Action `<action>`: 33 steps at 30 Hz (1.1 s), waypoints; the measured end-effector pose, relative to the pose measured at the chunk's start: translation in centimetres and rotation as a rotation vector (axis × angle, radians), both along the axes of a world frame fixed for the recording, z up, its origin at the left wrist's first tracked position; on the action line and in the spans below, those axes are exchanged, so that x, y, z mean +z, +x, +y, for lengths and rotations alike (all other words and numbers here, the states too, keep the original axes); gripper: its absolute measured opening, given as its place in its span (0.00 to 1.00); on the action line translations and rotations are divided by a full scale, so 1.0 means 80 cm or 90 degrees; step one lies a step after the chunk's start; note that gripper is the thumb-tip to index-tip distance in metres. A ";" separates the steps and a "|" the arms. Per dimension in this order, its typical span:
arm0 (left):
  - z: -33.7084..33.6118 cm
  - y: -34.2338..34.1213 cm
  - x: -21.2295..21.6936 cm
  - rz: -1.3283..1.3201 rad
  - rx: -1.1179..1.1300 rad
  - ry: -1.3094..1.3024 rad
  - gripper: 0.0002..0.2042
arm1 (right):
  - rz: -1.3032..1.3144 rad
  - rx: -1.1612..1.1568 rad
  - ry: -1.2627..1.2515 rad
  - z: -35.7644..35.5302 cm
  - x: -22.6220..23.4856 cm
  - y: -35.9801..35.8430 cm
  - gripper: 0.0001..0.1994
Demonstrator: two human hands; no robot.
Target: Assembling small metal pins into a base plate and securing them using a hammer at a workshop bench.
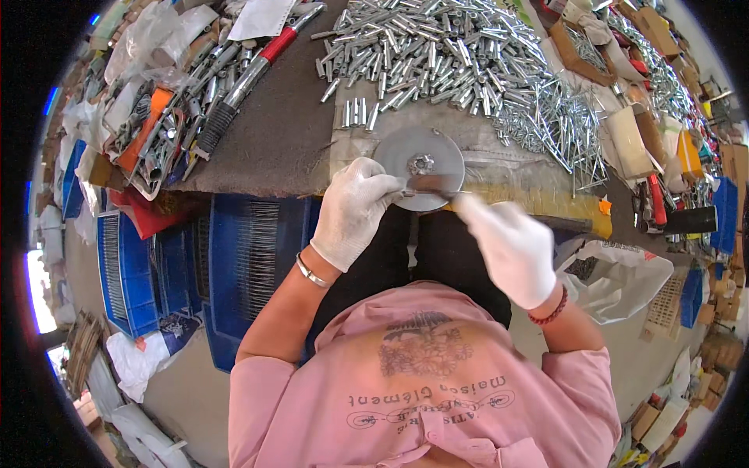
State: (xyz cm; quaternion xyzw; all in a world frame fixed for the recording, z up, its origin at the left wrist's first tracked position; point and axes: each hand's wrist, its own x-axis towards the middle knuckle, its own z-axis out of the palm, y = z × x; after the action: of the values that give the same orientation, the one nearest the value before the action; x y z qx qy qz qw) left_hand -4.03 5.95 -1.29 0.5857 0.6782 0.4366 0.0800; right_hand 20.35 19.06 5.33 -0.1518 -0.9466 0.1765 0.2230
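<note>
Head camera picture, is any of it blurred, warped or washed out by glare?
In the head view the right hand is smeared by motion blur, while the left hand and the round metal disc are sharp; the fisheye bends the bench edge and blackens the corners; the pile of metal tubes glints brightly; a blown-out white patch sits at the far left rim.
</note>
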 end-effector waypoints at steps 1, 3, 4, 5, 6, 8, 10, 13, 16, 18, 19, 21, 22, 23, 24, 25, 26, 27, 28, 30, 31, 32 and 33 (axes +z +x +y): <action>0.001 0.000 0.003 0.013 -0.004 -0.011 0.11 | -0.115 -0.007 0.032 -0.007 -0.016 -0.001 0.29; 0.002 0.001 -0.005 0.006 0.004 0.015 0.10 | -0.138 -0.018 -0.008 -0.004 -0.015 -0.002 0.28; 0.003 0.001 -0.008 -0.002 0.014 0.039 0.09 | -0.069 -0.014 -0.096 0.000 -0.013 -0.008 0.28; 0.000 0.002 -0.004 -0.001 0.014 0.037 0.09 | 0.001 -0.007 -0.187 0.002 -0.009 -0.015 0.28; 0.000 0.001 0.001 -0.009 0.010 0.040 0.09 | 0.004 0.004 -0.244 0.009 -0.003 -0.021 0.27; 0.001 -0.001 0.004 -0.015 0.007 0.043 0.08 | 0.007 0.009 -0.242 0.031 -0.011 -0.036 0.26; 0.000 -0.004 0.002 -0.027 -0.009 0.015 0.08 | -0.099 -0.049 -0.132 0.043 -0.014 -0.043 0.23; 0.001 -0.005 -0.001 -0.044 -0.010 0.017 0.08 | -0.088 -0.085 0.069 0.040 -0.016 -0.051 0.19; 0.001 -0.006 -0.005 -0.051 -0.010 0.020 0.08 | -0.129 -0.075 0.050 0.013 -0.017 -0.047 0.19; 0.000 -0.005 -0.005 -0.041 -0.001 0.024 0.08 | -0.081 -0.090 0.090 0.009 -0.020 -0.053 0.18; -0.001 -0.004 -0.005 -0.031 0.007 0.026 0.08 | -0.032 -0.106 0.128 0.009 -0.023 -0.054 0.17; -0.002 -0.002 -0.003 -0.031 0.010 0.022 0.08 | -0.059 -0.115 0.035 0.028 -0.030 -0.047 0.15; -0.003 -0.002 -0.002 -0.033 0.013 0.016 0.08 | -0.055 -0.103 0.007 0.036 -0.031 -0.043 0.14; -0.003 -0.001 0.000 -0.031 0.012 0.019 0.08 | -0.002 -0.090 0.076 0.038 -0.028 -0.046 0.13; -0.003 -0.001 0.001 -0.020 0.010 0.021 0.08 | 0.001 -0.081 0.088 0.032 -0.024 -0.046 0.11; -0.003 -0.002 0.003 -0.009 0.008 0.023 0.08 | 0.003 -0.071 0.100 0.020 -0.020 -0.045 0.10; -0.003 -0.001 0.001 -0.008 0.006 0.024 0.08 | -0.057 -0.054 0.038 0.009 -0.024 -0.041 0.09; -0.004 -0.001 -0.001 -0.023 0.007 0.020 0.08 | -0.076 -0.064 0.019 -0.001 -0.033 -0.040 0.07; -0.004 0.000 -0.003 -0.039 0.008 0.015 0.08 | -0.075 -0.065 0.019 -0.004 -0.035 -0.039 0.07; -0.005 0.000 -0.002 -0.027 0.009 0.009 0.08 | -0.108 -0.093 -0.117 -0.007 -0.038 -0.037 0.06; -0.006 0.001 -0.002 -0.016 0.010 0.003 0.09 | -0.117 -0.087 -0.182 -0.010 -0.036 -0.035 0.05; -0.006 0.006 0.003 -0.016 0.010 0.000 0.09 | -0.153 -0.080 -0.245 -0.014 -0.033 -0.035 0.05; -0.006 0.016 0.010 -0.001 0.076 0.023 0.10 | -0.191 -0.074 -0.308 -0.016 -0.032 -0.035 0.06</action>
State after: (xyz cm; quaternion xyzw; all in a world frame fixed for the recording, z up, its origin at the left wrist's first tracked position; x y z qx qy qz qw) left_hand -2.72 5.46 -0.49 0.5455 0.7039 0.4528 0.0438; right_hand 17.56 17.77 2.73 -0.2788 -0.8890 0.3600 0.0478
